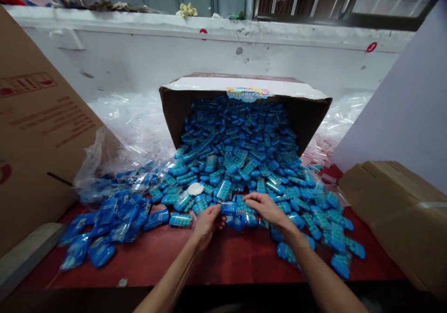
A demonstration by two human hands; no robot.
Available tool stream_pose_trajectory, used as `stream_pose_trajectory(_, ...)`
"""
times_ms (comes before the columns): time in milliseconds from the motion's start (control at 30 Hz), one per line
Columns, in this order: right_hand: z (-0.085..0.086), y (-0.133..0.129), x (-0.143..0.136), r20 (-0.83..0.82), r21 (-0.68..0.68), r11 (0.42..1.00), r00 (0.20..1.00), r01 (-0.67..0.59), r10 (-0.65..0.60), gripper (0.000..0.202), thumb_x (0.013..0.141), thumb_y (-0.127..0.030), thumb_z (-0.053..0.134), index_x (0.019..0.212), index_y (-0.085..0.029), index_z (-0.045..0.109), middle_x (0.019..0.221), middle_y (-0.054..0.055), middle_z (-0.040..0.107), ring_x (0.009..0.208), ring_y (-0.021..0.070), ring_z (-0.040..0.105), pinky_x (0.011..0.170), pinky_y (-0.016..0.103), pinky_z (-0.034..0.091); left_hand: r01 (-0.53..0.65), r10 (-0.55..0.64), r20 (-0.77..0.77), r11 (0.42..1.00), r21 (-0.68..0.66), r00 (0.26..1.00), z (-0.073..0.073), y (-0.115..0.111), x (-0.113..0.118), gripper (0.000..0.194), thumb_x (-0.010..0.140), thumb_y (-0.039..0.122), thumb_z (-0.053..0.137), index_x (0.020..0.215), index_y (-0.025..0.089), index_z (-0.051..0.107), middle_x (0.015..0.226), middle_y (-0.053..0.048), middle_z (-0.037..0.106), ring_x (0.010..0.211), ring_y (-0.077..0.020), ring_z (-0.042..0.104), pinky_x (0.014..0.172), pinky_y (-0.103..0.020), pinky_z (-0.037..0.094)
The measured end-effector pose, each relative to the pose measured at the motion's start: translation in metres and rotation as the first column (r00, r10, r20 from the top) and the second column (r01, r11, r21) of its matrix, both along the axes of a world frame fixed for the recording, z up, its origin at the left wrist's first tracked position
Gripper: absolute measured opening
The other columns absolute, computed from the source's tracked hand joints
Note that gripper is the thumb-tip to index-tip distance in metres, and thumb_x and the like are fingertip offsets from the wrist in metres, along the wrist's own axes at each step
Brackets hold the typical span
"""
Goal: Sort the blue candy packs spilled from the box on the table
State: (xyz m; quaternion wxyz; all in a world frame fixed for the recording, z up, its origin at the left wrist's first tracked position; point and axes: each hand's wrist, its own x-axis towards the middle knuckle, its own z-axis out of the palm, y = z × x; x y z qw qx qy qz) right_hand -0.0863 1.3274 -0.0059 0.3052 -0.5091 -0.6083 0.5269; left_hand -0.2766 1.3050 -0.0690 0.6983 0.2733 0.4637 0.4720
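Note:
My left hand (208, 221) pinches the edge of a small blue printed plastic packet (228, 207) above the near edge of the pile. From the other side, my right hand (267, 207) has its fingers closed at the edge of a blue case with teal dots in clear wrap (243, 205). The packet and the case meet between my hands; whether one is inside the other I cannot tell. Behind them, a heap of the same wrapped cases (240, 157) spills out of a cardboard box (296, 91) lying on its side. A round white pad (195, 189) rests on the heap.
Several filled blue packets (117, 215) lie in a pile on the red table (150, 261) at left. Clear plastic bags (129, 122) spread behind. A large carton (45, 117) stands at left, a smaller brown box (394, 215) at right. A white wall (122, 57) closes the back.

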Motion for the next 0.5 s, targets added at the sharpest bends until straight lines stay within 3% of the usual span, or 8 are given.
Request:
stream_pose_trajectory(67, 0.000, -0.002, 0.000, 0.043, 0.146, 0.989, 0.999, 0.007, -0.014, 0.022, 0.075, -0.033, 0.050, 0.086, -0.019, 0.063, 0.074, 0.000, 0.061, 0.062, 0.0122, 0.054, 0.056, 0.022, 0.044, -0.008, 0.008, -0.001, 1.000, 0.003, 1.000, 0.001, 0.001, -0.001, 0.036, 0.060, 0.048, 0.062, 0.067, 0.016, 0.046, 0.049, 0.001, 0.057, 0.043, -0.0099, 0.048, 0.042, -0.020, 0.031)
stream_pose_trajectory(167, 0.000, -0.005, 0.001, 0.083, 0.251, 0.968, 0.996, 0.002, -0.024, 0.022, 0.078, -0.031, 0.047, 0.089, -0.019, 0.062, 0.088, 0.002, 0.063, 0.082, 0.0169, 0.056, 0.075, 0.028, 0.042, -0.001, 0.001, -0.003, 1.000, 0.010, 1.000, 0.003, 0.003, -0.002, 0.036, 0.060, 0.048, 0.062, 0.067, 0.016, 0.046, 0.051, 0.001, 0.058, 0.044, -0.0106, 0.050, 0.043, -0.021, 0.032)
stream_pose_trajectory(500, 0.008, -0.015, -0.003, 0.145, 0.410, 0.912, 0.985, 0.022, -0.089, 0.022, 0.080, -0.030, 0.045, 0.092, -0.020, 0.060, 0.092, 0.003, 0.061, 0.089, 0.0158, 0.054, 0.081, 0.027, 0.039, 0.006, -0.006, -0.012, 1.000, 0.025, 1.000, 0.007, 0.003, -0.005, 0.036, 0.061, 0.048, 0.061, 0.069, 0.016, 0.046, 0.050, 0.001, 0.057, 0.044, -0.0109, 0.050, 0.044, -0.021, 0.032)
